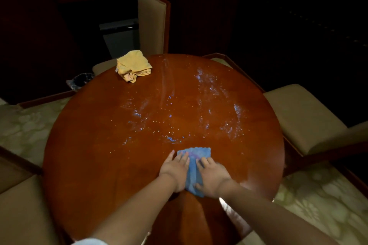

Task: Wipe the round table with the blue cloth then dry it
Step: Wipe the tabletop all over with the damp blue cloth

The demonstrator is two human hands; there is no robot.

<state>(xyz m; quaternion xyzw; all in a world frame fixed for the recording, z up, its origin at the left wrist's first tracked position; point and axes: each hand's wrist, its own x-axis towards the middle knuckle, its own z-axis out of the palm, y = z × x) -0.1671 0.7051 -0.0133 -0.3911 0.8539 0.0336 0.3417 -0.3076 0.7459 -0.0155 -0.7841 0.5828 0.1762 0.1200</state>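
The round wooden table point(95, 141) fills the middle of the view, and its far half glistens with wet streaks and droplets point(179, 113). A folded blue cloth point(194, 167) lies flat on the near part of the table. My left hand point(175, 169) presses on the cloth's left edge with straight fingers. My right hand point(212, 175) lies flat on its right side, the thumb at the near corner. A crumpled yellow cloth point(132, 65) sits at the table's far left edge, apart from both hands.
Beige cushioned chairs stand around the table: one at the far side point(152, 24), one on the right point(302, 117), one at the near left point(22, 211). A dark bin point(80, 81) stands on the patterned carpet beyond the far left rim.
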